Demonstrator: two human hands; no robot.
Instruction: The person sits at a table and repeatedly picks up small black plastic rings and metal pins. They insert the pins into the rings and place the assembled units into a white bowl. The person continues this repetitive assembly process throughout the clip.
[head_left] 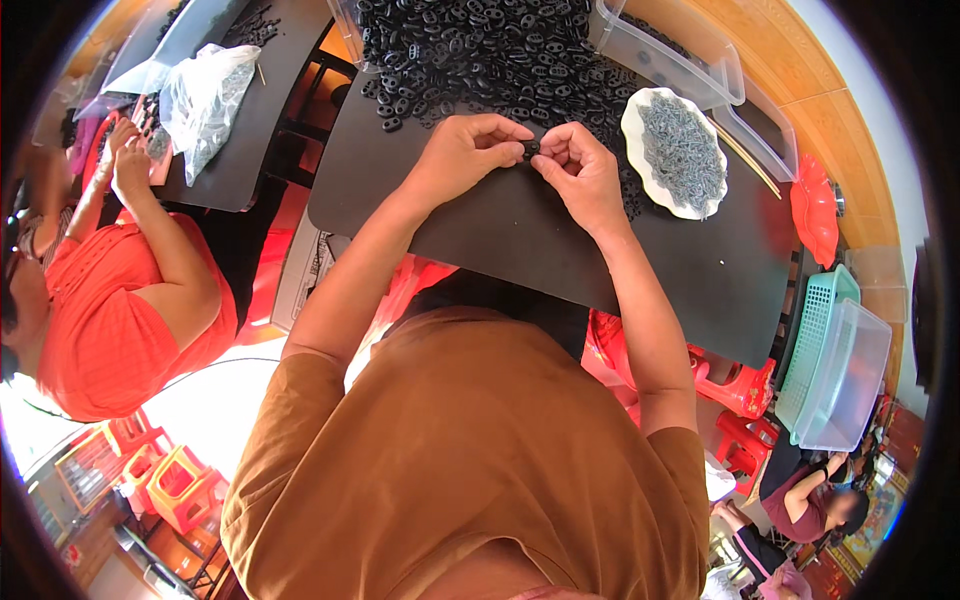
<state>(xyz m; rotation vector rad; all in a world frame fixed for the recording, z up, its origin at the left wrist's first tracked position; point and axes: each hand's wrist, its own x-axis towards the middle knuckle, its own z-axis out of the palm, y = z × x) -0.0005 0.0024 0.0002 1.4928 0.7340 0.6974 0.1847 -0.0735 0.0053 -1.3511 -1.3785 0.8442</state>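
Both my hands meet over the near part of the dark table, fingertips pinched together. Between them is a small black oval piece with holes. My left hand grips its left side with thumb and forefinger. At its right end, the thumb and forefinger of my right hand are closed on it too. Just beyond lies a large heap of similar black pieces. Right of my right hand stands a white scalloped dish filled with small grey metal-looking parts.
Clear plastic bins stand at the far right, with thin wooden sticks beside the dish. A red scalloped dish and a green basket are further right. At left, a person in red works near a plastic bag.
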